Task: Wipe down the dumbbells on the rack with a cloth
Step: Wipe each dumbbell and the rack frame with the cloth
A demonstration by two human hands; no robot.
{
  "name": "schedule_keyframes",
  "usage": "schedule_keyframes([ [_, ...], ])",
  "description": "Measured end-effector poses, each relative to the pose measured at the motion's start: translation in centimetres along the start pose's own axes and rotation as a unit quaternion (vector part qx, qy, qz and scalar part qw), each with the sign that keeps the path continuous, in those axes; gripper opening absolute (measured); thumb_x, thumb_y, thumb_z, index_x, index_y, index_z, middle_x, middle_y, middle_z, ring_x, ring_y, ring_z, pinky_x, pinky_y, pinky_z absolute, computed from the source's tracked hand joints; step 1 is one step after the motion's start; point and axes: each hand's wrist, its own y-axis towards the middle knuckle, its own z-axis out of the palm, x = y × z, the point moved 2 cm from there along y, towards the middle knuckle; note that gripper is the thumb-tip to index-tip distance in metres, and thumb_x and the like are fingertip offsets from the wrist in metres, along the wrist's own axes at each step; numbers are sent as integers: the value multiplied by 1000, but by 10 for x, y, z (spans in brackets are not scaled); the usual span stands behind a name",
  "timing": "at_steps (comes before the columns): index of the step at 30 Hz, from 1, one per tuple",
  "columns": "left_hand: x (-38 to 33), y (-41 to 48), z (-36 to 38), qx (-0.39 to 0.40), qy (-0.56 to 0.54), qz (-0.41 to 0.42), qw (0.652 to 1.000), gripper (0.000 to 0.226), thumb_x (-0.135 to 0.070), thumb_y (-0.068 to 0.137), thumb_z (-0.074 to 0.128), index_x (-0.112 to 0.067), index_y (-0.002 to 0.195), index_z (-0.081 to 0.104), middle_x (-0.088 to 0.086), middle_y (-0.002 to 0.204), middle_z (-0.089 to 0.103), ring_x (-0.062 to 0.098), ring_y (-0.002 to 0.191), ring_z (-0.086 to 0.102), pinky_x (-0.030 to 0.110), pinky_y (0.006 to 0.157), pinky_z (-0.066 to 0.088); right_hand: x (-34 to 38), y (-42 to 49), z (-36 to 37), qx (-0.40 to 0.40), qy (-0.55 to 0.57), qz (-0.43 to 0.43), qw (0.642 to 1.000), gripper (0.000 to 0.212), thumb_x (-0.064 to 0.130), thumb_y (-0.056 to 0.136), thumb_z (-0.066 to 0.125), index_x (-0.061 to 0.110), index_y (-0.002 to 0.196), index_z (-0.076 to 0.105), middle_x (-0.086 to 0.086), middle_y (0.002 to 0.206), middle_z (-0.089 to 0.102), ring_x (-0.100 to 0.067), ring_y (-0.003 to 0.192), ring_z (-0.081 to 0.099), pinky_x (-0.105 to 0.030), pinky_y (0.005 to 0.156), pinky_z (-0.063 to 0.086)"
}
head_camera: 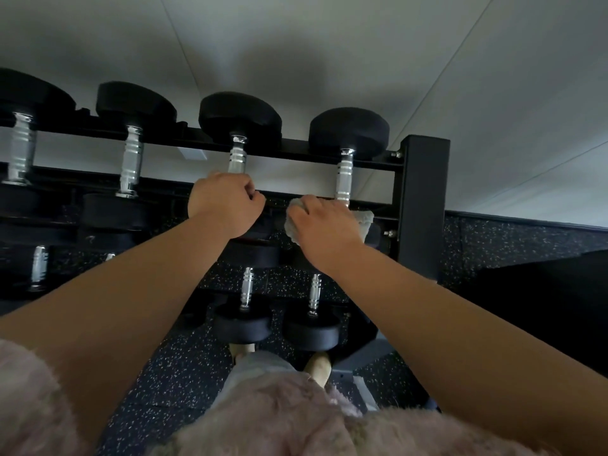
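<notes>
Several black dumbbells with chrome handles lie across the top tier of a black rack. My left hand grips the near end of the handle of the third dumbbell. My right hand holds a pale cloth pressed over the near head of the rightmost dumbbell, just below its chrome handle. That near head is hidden by the cloth and my hand.
More dumbbells rest on a lower tier beneath my forearms. The rack's thick right post stands beside my right hand. A pale wall rises behind the rack. Speckled dark rubber flooring lies below, with my feet at the rack's base.
</notes>
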Motion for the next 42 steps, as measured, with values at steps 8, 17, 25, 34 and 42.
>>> schedule_keyframes([
  [8, 6, 4, 7, 7, -15, -13, 1000, 21, -49, 91, 52, -33, 87, 65, -4, 91, 60, 20, 77, 59, 32, 66, 48, -53, -63, 4, -78, 144, 69, 984, 40, 42, 102, 56, 24, 138, 52, -3, 134, 57, -22, 121, 56, -43, 106, 50],
  [17, 6, 7, 11, 6, -1, -8, 1000, 19, -49, 93, 53, -34, 87, 63, -3, 91, 57, 19, 76, 57, 32, 67, 45, -30, -58, 5, -75, 225, 212, 948, 41, 54, 99, 50, 34, 134, 47, 0, 143, 46, -24, 131, 46, -57, 114, 38],
  [25, 8, 9, 15, -3, 24, 6, 1000, 23, -48, 93, 50, -32, 79, 58, -4, 83, 57, 15, 70, 53, 29, 59, 39, -61, -77, 20, -94, 363, 258, 890, 42, 56, 99, 51, 33, 134, 46, 4, 130, 55, -14, 115, 54, -33, 97, 48],
  [34, 10, 11, 16, -6, 27, 4, 1000, 22, -48, 93, 50, -32, 81, 60, -6, 83, 58, 14, 72, 54, 28, 59, 38, -78, -62, 26, -65, 526, 523, 667, 48, 55, 107, 33, 26, 144, 45, -2, 115, 63, -18, 96, 62, -36, 82, 48],
  [42, 12, 12, 19, -7, 18, 6, 1000, 21, -49, 93, 51, -34, 82, 60, -6, 83, 60, 15, 68, 57, 26, 58, 40, -54, -59, 7, -99, 406, 311, 854, 36, 46, 107, 42, 28, 136, 53, 9, 128, 59, -9, 113, 58, -28, 94, 50],
])
